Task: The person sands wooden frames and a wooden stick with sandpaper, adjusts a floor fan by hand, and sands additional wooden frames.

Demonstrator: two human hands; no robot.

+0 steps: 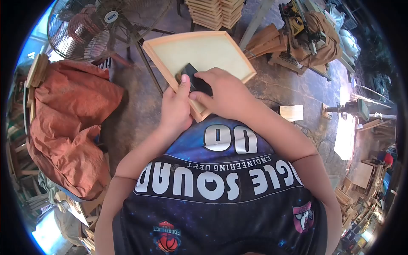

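The wooden-framed panel (206,51) is held up before the person's body, in the middle of the scene, its near corner just by the dark printed jersey (221,163). Both bare arms reach forward from the sides, elbows bent outward, and the forearms slant inward so that the hands come close together over the near left part of the frame. The left hand (175,106) grips the left rail, thumb lying up along it and pointing away from the body; its other fingers are mostly hidden below. The right hand (227,93) comes across from the right, back upward and fingers curled, holding a black block (199,80) between thumb and fingers over the panel's face. Whether the block presses on that face, I cannot tell.

Beyond the right forearm, a small pale board (291,112) lies on the floor. To the left hangs a draped rust-red cloth (72,127). Farther off stand a caged fan (85,25) at far left and stacked wooden frames (215,10) at far centre.
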